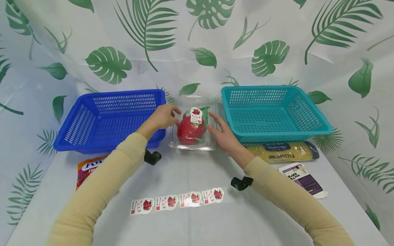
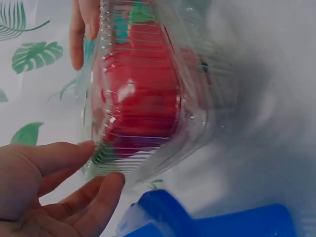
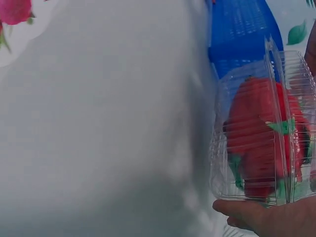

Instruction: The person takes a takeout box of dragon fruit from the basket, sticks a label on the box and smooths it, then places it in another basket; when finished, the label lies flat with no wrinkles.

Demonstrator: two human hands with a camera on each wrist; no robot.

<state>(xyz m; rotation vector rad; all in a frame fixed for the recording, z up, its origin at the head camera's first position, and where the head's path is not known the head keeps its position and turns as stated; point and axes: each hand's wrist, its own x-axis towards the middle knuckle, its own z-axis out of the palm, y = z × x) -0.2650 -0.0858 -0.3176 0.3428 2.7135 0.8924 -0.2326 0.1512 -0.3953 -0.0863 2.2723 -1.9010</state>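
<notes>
A clear plastic clamshell box [image 1: 191,145] stands between both hands, a red dragon fruit [image 1: 188,130] with green tips inside it. On its lid is a white sticker [image 1: 196,116] with a fruit picture. My left hand [image 1: 162,117] is at the box's left side; in the left wrist view its thumb [image 2: 81,152] and bent fingers pinch the ribbed corner. At the right side, my right hand [image 1: 224,135] touches the box with extended fingers. The right wrist view shows its fingertips [image 3: 224,206] against the box's end wall; its thumb is hidden there.
A blue basket [image 1: 87,148] stands left, a teal basket [image 1: 277,134] right. A strip of several fruit stickers [image 1: 176,202] lies in front. Spaghetti [image 1: 284,152] and a purple-white packet [image 1: 303,180] lie right. An orange snack bag [image 1: 87,169] is partly behind the left sleeve.
</notes>
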